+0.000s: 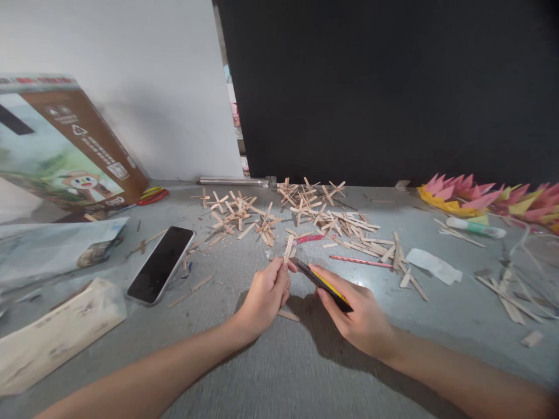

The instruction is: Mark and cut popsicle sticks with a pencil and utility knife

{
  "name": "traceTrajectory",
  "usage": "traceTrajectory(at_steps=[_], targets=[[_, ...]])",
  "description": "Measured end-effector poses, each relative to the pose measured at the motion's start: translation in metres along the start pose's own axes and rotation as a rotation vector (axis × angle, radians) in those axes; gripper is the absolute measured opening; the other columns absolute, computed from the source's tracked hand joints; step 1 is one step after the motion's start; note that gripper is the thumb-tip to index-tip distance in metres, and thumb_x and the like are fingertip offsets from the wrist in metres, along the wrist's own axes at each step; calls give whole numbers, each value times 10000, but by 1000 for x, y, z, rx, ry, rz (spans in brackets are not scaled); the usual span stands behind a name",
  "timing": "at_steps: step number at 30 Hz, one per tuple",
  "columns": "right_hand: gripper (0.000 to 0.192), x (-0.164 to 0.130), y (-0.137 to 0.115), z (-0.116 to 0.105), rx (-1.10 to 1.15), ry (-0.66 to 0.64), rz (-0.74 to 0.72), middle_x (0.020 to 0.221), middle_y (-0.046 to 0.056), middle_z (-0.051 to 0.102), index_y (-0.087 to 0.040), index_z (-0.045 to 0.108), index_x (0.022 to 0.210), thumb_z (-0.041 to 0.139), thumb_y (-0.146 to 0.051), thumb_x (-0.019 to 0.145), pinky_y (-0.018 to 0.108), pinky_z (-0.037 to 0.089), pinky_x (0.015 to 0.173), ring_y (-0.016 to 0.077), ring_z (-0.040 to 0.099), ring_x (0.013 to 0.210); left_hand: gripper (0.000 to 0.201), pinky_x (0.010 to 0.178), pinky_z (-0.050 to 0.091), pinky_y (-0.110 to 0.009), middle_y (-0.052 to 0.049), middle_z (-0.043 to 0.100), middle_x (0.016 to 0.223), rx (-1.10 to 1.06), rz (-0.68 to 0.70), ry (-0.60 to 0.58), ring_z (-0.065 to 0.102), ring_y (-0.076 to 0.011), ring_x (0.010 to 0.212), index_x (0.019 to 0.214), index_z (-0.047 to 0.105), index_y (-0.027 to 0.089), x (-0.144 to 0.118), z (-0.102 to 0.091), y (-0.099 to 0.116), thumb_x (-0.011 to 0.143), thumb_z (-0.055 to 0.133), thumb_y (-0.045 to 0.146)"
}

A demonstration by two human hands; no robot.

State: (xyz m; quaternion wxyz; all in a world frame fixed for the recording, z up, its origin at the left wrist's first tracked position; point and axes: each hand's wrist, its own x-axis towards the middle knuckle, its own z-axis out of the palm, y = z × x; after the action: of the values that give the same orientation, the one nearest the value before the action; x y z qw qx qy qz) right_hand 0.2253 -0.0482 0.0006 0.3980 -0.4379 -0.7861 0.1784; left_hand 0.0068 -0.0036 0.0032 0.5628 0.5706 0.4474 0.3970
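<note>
Near the middle of the grey table, my left hand (264,294) is closed around a small wooden stick (289,247) that points up out of the fingers. My right hand (356,308) grips a black and yellow utility knife (327,286), its front end beside the stick and my left fingertips. Whether the blade touches the wood I cannot tell. Another short stick (288,315) lies on the table under my hands. Beyond them spreads a heap of wooden sticks (238,212), several of them joined into crosses.
A phone (161,265) and plastic packets (61,331) lie at the left, before a printed carton (65,145). To the right are a red pencil (360,261), white paper (433,265), a glue stick (476,227) and pink-yellow paper crafts (458,196). A black panel (393,87) stands behind.
</note>
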Motion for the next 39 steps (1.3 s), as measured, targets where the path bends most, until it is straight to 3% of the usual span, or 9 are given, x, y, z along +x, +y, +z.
traceTrajectory(at_steps=[8,23,39], targets=[[574,0,3,1,2,15,27,1505,20,691,-361,515,1620,530,-180,1076,360,621,1106,230,710,1330,362,457,247,-204,112,309,541,94,29,-31,307,-89,455,1009,571,199,-2,-2,2,1089,417,517],[550,0,0,-2,29,-16,103,1523,33,677,-332,515,1624,514,-208,1087,350,611,1108,229,706,1334,409,497,260,-217,79,318,603,271,133,28,333,-108,512,1078,677,184,0,-7,-7,1111,422,501],[567,2,-12,-6,47,-54,119,1531,51,665,-295,528,1618,497,-177,1065,361,600,1120,242,691,1353,367,546,253,-212,63,316,676,319,141,23,298,-112,581,991,593,201,-6,-11,-4,1115,397,485]])
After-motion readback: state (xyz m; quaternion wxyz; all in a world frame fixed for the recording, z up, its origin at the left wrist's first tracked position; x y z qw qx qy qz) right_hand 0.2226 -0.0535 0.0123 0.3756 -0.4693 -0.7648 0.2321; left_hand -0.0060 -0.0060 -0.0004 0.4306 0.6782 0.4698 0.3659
